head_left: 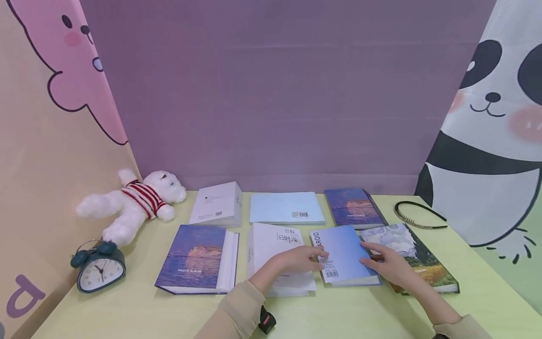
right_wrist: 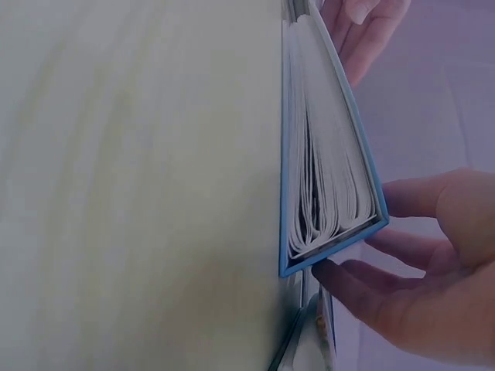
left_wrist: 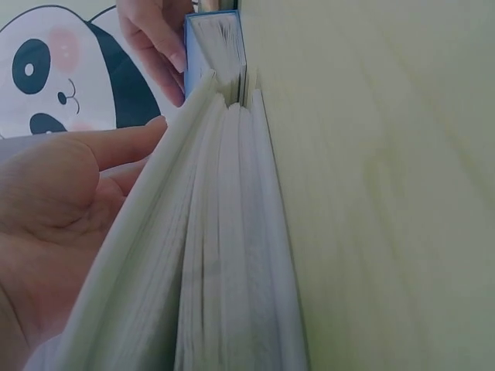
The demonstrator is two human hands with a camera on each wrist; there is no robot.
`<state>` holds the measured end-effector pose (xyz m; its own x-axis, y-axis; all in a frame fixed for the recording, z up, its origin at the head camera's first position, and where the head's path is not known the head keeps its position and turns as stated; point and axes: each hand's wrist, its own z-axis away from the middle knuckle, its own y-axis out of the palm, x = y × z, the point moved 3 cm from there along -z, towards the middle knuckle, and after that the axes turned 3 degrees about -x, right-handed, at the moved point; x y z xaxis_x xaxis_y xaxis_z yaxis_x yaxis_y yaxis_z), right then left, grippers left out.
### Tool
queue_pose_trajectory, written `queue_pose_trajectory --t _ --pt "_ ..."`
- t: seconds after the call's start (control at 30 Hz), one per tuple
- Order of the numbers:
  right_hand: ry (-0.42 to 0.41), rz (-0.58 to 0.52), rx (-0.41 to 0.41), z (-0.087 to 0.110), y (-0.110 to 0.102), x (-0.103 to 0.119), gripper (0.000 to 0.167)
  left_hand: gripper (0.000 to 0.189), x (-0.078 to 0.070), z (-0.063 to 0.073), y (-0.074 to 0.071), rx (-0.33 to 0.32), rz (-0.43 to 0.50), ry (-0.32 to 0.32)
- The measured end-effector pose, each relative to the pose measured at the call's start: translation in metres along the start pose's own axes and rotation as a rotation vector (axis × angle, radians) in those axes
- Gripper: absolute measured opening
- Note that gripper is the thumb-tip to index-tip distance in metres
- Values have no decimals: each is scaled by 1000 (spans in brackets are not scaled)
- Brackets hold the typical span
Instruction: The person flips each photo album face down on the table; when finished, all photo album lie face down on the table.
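Note:
A light blue album (head_left: 346,256) with "POLAROID"-style lettering along its left side lies at the front between both hands. The left hand (head_left: 298,260) reaches over the white album (head_left: 271,245), its fingertips at the blue album's left edge. On the opposite side, the right hand (head_left: 391,266) touches the blue album's right edge with extended fingers. In the right wrist view, the blue album (right_wrist: 332,147) shows its page ends, with the right fingers (right_wrist: 418,201) at its corner. The left wrist view shows the left palm (left_wrist: 62,193) above the white album's pages (left_wrist: 224,255).
Photo albums with a sea-cliff cover lie front left (head_left: 195,256) and back right (head_left: 354,207). A landscape-painting album (head_left: 423,259) is beside the right hand. Behind lie a white album (head_left: 217,202) and pale blue album (head_left: 285,207). Around them are an alarm clock (head_left: 101,272), teddy bear (head_left: 144,197) and headband (head_left: 419,216).

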<state>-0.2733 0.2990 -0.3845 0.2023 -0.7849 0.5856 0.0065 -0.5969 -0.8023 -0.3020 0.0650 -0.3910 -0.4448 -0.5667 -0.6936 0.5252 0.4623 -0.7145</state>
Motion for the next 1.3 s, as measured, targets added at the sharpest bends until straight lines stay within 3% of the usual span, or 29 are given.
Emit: queue_pose_trajectory --t 0.2,0.33,0.5,0.63,0.87,1.1,1.3 --pt "-76 -9 -68 -7 1 5 46 42 4 -3 -5 -43 4 39" --pt "-84 0 -105 -13 1 13 48 37 9 -2 -10 -101 25 66" --pt "-112 -13 -149 -22 5 25 46 33 15 5 -22 -186 44 80" --pt "-202 -41 -178 -29 13 36 41 33 17 14 -30 -243 55 79" --pt "-313 -93 -120 -39 30 52 39 31 29 26 -40 -327 86 58" --pt "-424 -54 -83 -48 53 71 37 32 49 43 -52 -378 100 66" --pt "-447 -25 -49 -54 66 85 38 33 60 64 -66 -410 103 58"
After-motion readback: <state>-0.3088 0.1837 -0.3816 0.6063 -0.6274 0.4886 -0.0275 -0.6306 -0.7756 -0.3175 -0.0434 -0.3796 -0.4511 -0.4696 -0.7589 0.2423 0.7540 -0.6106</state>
